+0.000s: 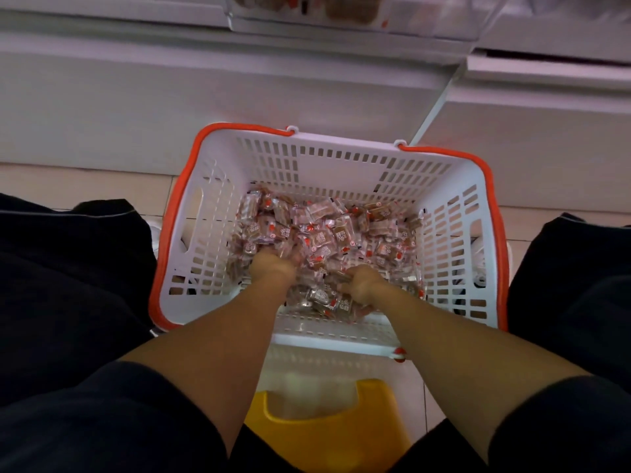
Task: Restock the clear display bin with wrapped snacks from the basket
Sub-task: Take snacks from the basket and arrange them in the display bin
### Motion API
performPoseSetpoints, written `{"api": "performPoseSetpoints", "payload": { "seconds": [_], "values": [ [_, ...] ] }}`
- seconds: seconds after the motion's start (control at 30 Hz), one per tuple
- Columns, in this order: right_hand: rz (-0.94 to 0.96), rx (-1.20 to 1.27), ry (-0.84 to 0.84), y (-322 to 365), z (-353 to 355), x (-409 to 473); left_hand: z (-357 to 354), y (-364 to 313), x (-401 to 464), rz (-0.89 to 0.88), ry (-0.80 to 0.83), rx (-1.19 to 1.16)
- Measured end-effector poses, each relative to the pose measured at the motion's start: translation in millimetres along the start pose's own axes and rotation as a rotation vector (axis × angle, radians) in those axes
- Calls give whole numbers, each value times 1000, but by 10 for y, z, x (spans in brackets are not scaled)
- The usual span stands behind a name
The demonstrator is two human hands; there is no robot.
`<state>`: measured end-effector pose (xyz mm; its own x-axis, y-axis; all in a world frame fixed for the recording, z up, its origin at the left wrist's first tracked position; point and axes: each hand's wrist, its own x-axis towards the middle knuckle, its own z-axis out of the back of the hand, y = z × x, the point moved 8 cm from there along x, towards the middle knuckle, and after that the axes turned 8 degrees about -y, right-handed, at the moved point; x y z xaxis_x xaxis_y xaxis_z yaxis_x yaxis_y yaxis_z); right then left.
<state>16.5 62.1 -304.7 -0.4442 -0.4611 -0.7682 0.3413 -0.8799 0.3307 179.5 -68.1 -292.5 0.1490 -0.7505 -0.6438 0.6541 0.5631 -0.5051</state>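
A white slotted basket [300, 165] with an orange rim stands on the floor between my knees. Its bottom is covered with several small wrapped snacks [327, 233], clear wrappers with brown and red. Both my hands are down inside the basket. My left hand [271, 266] is dug into the pile, fingers buried among the snacks. My right hand [362, 283] is curled round a clump of snacks near the basket's near wall. The clear display bin [409, 18] sits on the shelf at the top edge, with brown snacks showing through it.
White shelving [136, 97] runs across the far side, right behind the basket. A yellow stool [324, 428] sits under me at the bottom. My dark-clothed knees flank the basket left and right. Beige floor tiles [85, 186] show around it.
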Motion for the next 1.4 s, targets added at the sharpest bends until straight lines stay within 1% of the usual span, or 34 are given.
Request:
{"api": "performPoseSetpoints", "payload": {
  "seconds": [0.13,0.23,0.3,0.4,0.47,0.57,0.63,0.73,0.83,0.9,0.97,1.03,1.1,1.2,1.3,1.4],
  "values": [
    [-27,-9,-25,-95,89,15,34,-56,-110,-64,55,17],
    [11,-28,-121,-126,252,3,67,-108,-176,-88,82,3],
    [28,-33,-178,-135,346,-12,41,-124,-242,-60,155,-45],
    [-35,139,-171,-186,384,-9,-56,-126,-364,5,313,-97],
    [-84,270,-173,-194,433,-32,-89,-133,-431,50,389,-140],
    [-100,456,-174,-170,516,-92,-100,-132,-523,126,501,-188],
    [-64,461,-218,-131,612,-121,-108,-155,-617,176,599,-223],
    [-9,433,-277,-54,747,-168,-121,-221,-683,185,671,-242],
    [32,556,-228,71,856,-298,-167,-255,-723,195,718,-282],
    [124,636,-234,285,1052,-440,-175,-353,-740,212,739,-391],
    [291,602,-324,584,1406,-614,-145,-578,-784,211,783,-521],
    [483,545,-392,916,1779,-853,-59,-885,-888,176,848,-590],
    [612,472,-389,1189,2052,-1079,81,-1223,-1087,96,932,-538],
    [734,397,-408,1520,2370,-1443,384,-1724,-1445,-81,1010,-346],
    [821,428,-417,1750,2627,-1841,730,-2124,-1792,-209,1033,-203],
    [893,502,-430,1902,2822,-2182,1047,-2383,-2117,-282,1081,-198]
  ]
}}
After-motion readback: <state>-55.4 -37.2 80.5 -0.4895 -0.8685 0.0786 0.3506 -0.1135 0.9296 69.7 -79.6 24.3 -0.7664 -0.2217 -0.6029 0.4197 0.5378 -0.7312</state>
